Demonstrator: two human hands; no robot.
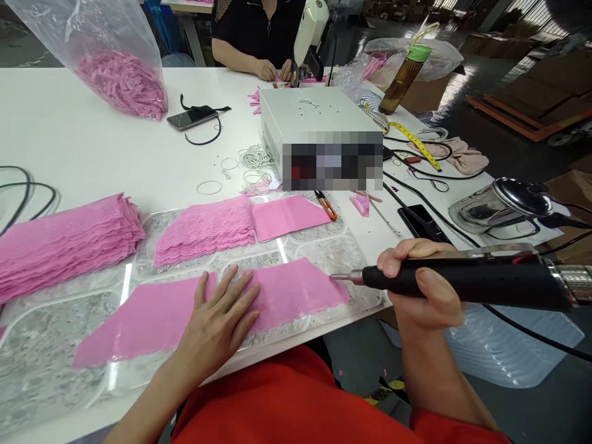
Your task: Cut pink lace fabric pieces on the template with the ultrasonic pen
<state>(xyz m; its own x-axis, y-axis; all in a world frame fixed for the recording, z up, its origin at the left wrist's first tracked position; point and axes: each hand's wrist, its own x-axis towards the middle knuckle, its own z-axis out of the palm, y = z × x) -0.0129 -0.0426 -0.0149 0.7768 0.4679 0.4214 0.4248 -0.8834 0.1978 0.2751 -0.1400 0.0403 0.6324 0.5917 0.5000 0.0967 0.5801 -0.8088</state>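
Note:
My left hand (222,317) lies flat with fingers spread, pressing on a long pink fabric piece (296,290) that rests on a grey stone-patterned mat (50,336). Wrapped around the black handle of a corded pen-like tool (462,280) is my right hand (425,283). The tool's thin metal tip points left and meets, or nearly meets, the slanted right edge of the fabric. Behind it lie a stack of lacy pink pieces (208,228) and a smooth pink piece (291,217). Orange-handled snips (326,206) rest at that piece's right end.
A grey box unit (319,108) stands behind the mat. To the right are a metal cup (497,206), cables, a tape measure (416,145) and a bottle (404,77). A large pink stack (69,237) lies left. Across the table, a person (259,37) works at a machine.

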